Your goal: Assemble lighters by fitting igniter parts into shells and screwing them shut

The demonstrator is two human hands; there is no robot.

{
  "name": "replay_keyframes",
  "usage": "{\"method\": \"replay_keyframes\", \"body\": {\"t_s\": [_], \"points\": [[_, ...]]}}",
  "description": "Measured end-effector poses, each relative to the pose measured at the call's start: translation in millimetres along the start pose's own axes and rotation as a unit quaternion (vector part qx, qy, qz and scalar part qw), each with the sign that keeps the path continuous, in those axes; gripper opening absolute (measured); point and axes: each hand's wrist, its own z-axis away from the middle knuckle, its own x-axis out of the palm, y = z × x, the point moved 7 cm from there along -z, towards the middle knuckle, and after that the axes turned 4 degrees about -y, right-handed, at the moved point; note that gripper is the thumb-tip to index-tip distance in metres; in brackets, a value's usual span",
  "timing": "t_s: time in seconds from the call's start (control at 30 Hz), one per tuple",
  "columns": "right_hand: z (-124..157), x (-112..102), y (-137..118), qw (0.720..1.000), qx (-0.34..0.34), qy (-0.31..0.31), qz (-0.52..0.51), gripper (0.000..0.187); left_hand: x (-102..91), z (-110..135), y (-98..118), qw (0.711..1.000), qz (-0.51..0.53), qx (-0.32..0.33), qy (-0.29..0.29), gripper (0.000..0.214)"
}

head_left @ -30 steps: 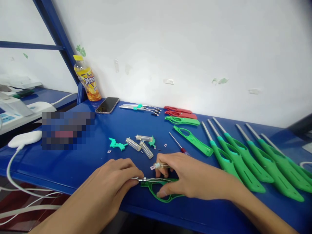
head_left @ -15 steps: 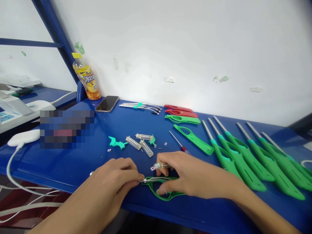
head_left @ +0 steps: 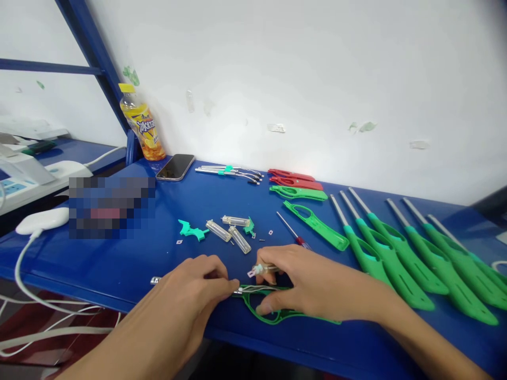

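Near the table's front edge lies a green lighter shell half point(head_left: 283, 316), open side up, with thin wires along its neck. My left hand point(head_left: 200, 282) is closed over a metal lighter tube point(head_left: 156, 281) at the neck; the tube's far end sticks out left of the hand. My right hand point(head_left: 304, 279) curls its fingers round a clear fuel tank point(head_left: 270, 268) with a pale valve and a small tab at its end. Its thumb presses on the shell's trigger loop, and the palm hides part of the shell.
Beyond my hands are loose clear tanks point(head_left: 240, 240), a teal plastic part point(head_left: 192, 230) and a screwdriver point(head_left: 290, 227). Several assembled green lighters point(head_left: 412, 274) lie right. Red shells point(head_left: 296, 183), another green shell point(head_left: 317, 224), metal tubes point(head_left: 216, 170), a phone point(head_left: 176, 167) and a bottle point(head_left: 143, 126) stand farther back.
The left hand has shifted slightly right along the shell's neck, and more of the tube's end now shows on its left. The right hand keeps its hold, with more of the shell visible below it.
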Motion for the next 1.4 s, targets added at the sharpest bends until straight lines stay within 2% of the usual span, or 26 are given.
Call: {"method": "replay_keyframes", "body": {"t_s": [0.23, 0.5, 0.63, 0.8, 0.93, 1.03, 1.2, 1.4], "points": [[1, -1, -1, 1.0, 0.007, -0.007, 0.003, 0.038, 0.4, -3, 10, 1.0, -0.023, 0.018, 0.009, 0.049], [1, -1, -3, 1.0, -0.004, -0.006, -0.004, 0.039, 1.2, -2, 1, 1.0, -0.03, -0.003, -0.003, 0.05], [3, -9, -7, 0.999, -0.019, 0.023, -0.011, 0.034, -5.4, -4, -4, 0.998, -0.057, 0.008, 0.022, 0.05], [9, -22, -3, 0.997, -0.013, 0.057, 0.041, 0.025, -12.3, -1, -10, 0.995, -0.076, 0.022, 0.059, 0.048], [12, -26, 1, 0.998, -0.007, 0.049, 0.039, 0.021, -16.7, 5, -1, 0.985, -0.13, 0.046, 0.106, 0.042], [13, -26, 0, 0.999, -0.008, 0.04, 0.033, 0.017, -17.6, 5, 10, 0.981, -0.133, 0.061, 0.125, 0.038], [16, -25, 1, 0.999, -0.011, 0.027, 0.042, 0.011, -10.4, -4, 22, 0.988, -0.094, 0.072, 0.097, 0.037], [15, -24, 5, 0.998, -0.008, 0.015, 0.058, 0.016, -4.1, -9, 22, 0.989, -0.077, 0.077, 0.104, 0.035]]}}
